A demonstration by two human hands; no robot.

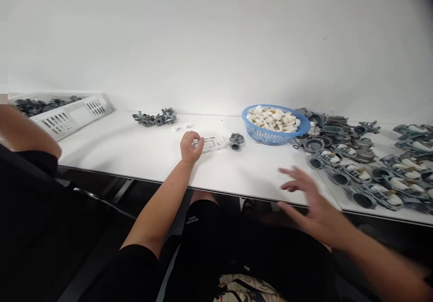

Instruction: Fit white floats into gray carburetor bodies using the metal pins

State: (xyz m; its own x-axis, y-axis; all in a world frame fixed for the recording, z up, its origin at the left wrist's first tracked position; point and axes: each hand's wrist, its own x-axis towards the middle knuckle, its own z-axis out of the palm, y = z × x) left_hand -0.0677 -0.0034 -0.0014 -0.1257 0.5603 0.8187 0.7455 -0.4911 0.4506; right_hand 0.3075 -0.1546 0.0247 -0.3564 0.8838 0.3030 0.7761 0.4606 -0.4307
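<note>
My left hand (pixel 191 147) is curled, thumb and fingers together, at the left end of a small white plastic tray (pixel 219 142). Whatever it may pinch is hidden by the fingers. Just right of the tray, a grey metal carburetor body (pixel 236 141) sits on the white table (pixel 216 171). My right hand (pixel 309 205), slightly blurred, hangs over the table's front edge with fingers spread and holds nothing. Beyond it stands a blue plastic basket (pixel 270 137) heaped with white plastic pieces (pixel 274 118), which look like carburetor floats.
Many grey carburetor bodies (pixel 358 175), some with white floats, crowd the right side. A few more carburetors (pixel 155 118) lie at the back left, near small white bits (pixel 176 128). A white slotted crate (pixel 72 119) holds dark metal parts. Another person's arm (pixel 29 132) reaches in at left.
</note>
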